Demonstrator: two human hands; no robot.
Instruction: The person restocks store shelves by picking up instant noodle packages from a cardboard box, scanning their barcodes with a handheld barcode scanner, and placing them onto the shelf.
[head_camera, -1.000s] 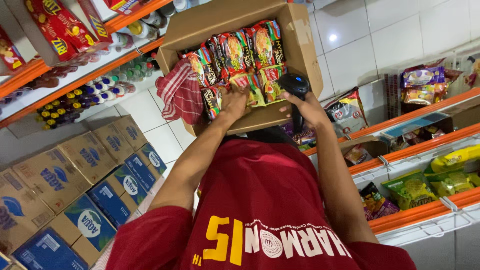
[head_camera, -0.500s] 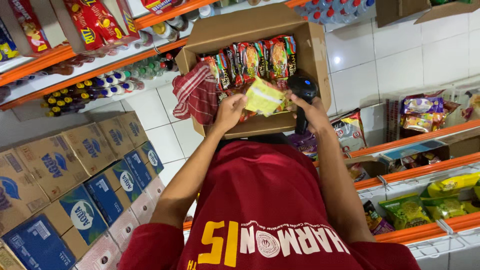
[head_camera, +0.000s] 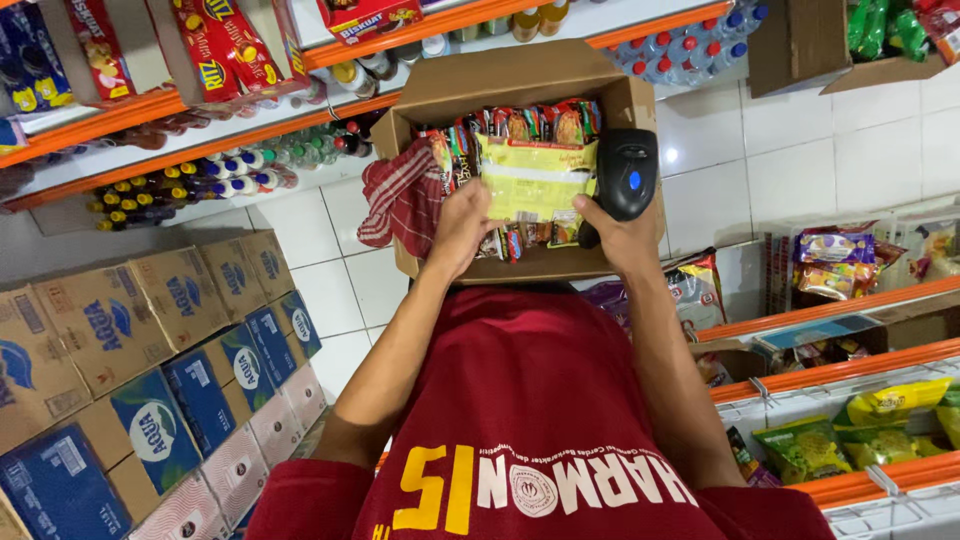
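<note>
The left hand (head_camera: 462, 225) grips the left edge of a yellow packet (head_camera: 535, 180), fingers curled over its side and thumb beneath, so the packet sits flat and face-up between the two hands. The right hand (head_camera: 622, 232) is clenched around the handle of a black scanner (head_camera: 627, 172), whose head with its blue button rises just right of the packet; that hand's fingertips also meet the packet's lower right corner. The packet is held just above an open cardboard box (head_camera: 520, 80), over the rows of bright snack packs (head_camera: 520, 122) standing on edge inside it. Left of the left hand, a red checked cloth (head_camera: 403, 195) hangs over the box's side wall. Both forearms reach up from a red shirt (head_camera: 530, 400) with yellow and white print. Past the box, beyond the hands, shelves with orange edges (head_camera: 150, 105) carry bottles (head_camera: 220, 180) and red packs. Well to the left of the left arm stand stacked cartons (head_camera: 120, 350), brown and blue. To the right of the right arm, more orange-edged shelves (head_camera: 830, 370) hold bagged snacks (head_camera: 835, 265) above a white tiled floor (head_camera: 780, 170).
</note>
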